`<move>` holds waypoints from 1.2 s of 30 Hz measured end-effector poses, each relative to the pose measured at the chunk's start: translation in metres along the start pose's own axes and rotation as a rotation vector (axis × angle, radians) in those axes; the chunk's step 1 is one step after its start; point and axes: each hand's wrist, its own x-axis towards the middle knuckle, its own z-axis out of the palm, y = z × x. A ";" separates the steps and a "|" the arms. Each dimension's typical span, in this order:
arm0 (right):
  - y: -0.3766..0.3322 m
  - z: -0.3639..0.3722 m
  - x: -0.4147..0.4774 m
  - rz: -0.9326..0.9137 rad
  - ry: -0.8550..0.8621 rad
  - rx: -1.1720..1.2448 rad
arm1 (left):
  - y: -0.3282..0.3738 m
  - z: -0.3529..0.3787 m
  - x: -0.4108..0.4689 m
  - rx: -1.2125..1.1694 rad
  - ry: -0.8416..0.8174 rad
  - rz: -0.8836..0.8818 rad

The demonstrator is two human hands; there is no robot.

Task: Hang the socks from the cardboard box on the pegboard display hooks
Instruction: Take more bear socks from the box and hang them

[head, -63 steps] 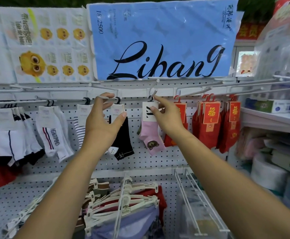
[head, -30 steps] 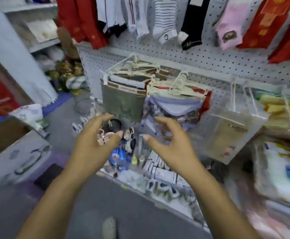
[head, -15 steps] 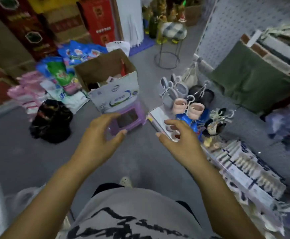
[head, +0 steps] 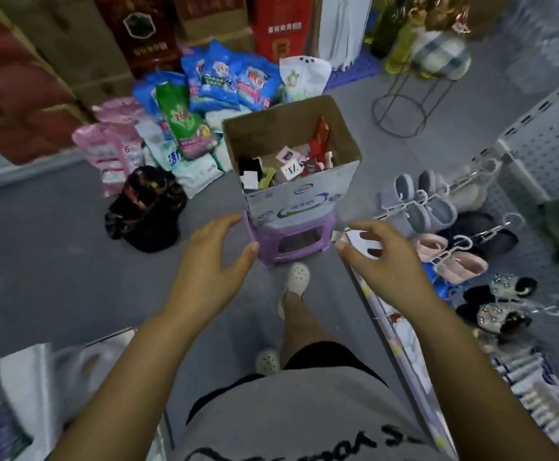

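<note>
Both arms extended forward and down. Left hand (head: 213, 261) and right hand (head: 383, 259) empty, fingers spread, held apart below the cardboard box (head: 296, 191). Box stands open-topped on a purple stool (head: 291, 239) and contains packaged socks (head: 288, 164) in mixed colours.

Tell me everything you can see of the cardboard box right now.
The cardboard box is brown and open-topped, its near face white with a blue-green logo. It stands upright on a purple plastic stool on the grey floor. Inside lies a loose heap of packaged socks: red, black and pink ones with card labels, filling only the bottom. Neither the left hand nor the right hand touches it; both are open and empty, nearer the camera.
</note>
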 end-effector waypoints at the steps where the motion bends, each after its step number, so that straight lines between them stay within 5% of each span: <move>1: -0.002 0.003 0.019 0.000 -0.018 -0.003 | -0.005 0.000 0.014 -0.007 0.006 -0.023; 16: -0.020 0.067 0.319 0.026 -0.260 -0.168 | -0.062 0.014 0.267 0.037 -0.065 -0.278; 24: 0.015 0.117 0.386 0.313 -0.381 -0.157 | -0.103 0.042 0.358 -0.011 -0.275 -0.509; 36: 0.087 0.253 0.457 0.831 -0.392 0.090 | -0.182 0.080 0.408 -0.205 -0.121 -0.556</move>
